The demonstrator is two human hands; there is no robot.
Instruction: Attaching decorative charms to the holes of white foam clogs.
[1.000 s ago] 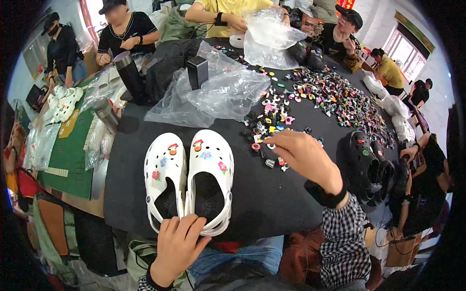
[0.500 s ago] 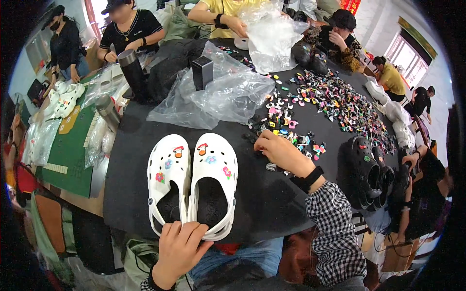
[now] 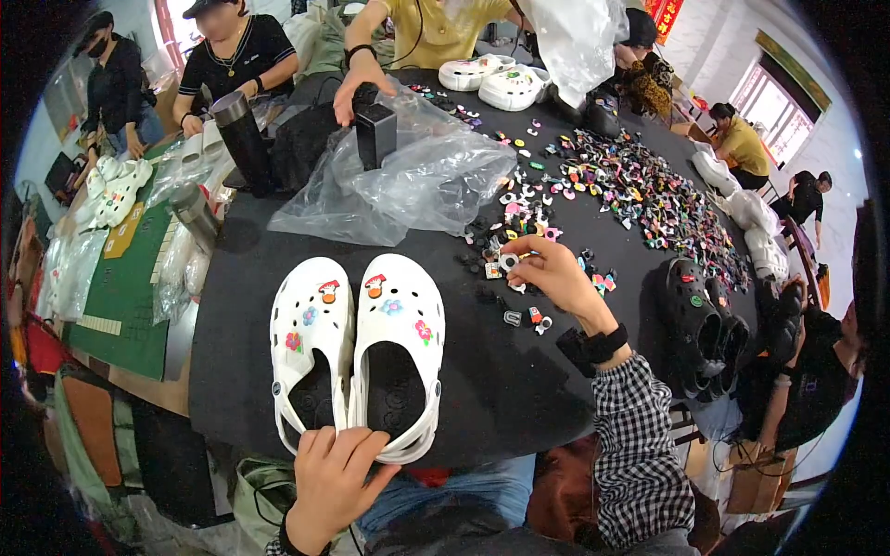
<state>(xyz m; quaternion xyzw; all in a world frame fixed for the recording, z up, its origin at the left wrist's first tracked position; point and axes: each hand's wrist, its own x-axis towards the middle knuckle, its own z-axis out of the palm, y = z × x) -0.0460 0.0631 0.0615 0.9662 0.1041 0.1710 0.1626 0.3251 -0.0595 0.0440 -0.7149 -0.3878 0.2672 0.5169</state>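
A pair of white clogs stands in front of me, the left clog (image 3: pixel 298 371) against the right clog (image 3: pixel 425 366). Each carries a red-capped figure charm, a blue flower charm and a pink-red flower charm among its holes. My left hand (image 3: pixel 336 486) is closed over the heel straps where the two clogs meet. To the right of the clogs, my right hand (image 3: pixel 561 278) pinches a small white ring-shaped shoe charm (image 3: pixel 508 262) between thumb and fingers. It hovers at the near edge of the loose charms (image 3: pixel 533 218). A few charms lie just below that hand.
A big heap of charms (image 3: pixel 658 199) spreads across the black table. Black clogs (image 3: pixel 691 306) stand at right. Clear plastic bags (image 3: pixel 408 190), a black box (image 3: pixel 376 137) and a dark flask (image 3: pixel 243 139) lie beyond the clogs. Across the table, a co-worker's hand (image 3: pixel 360 83) reaches near the box.
My right hand has come up from the charms with a white charm in its fingers. Opposite, a co-worker lifts the plastic aside, uncovering white clogs, and reaches toward the black box.
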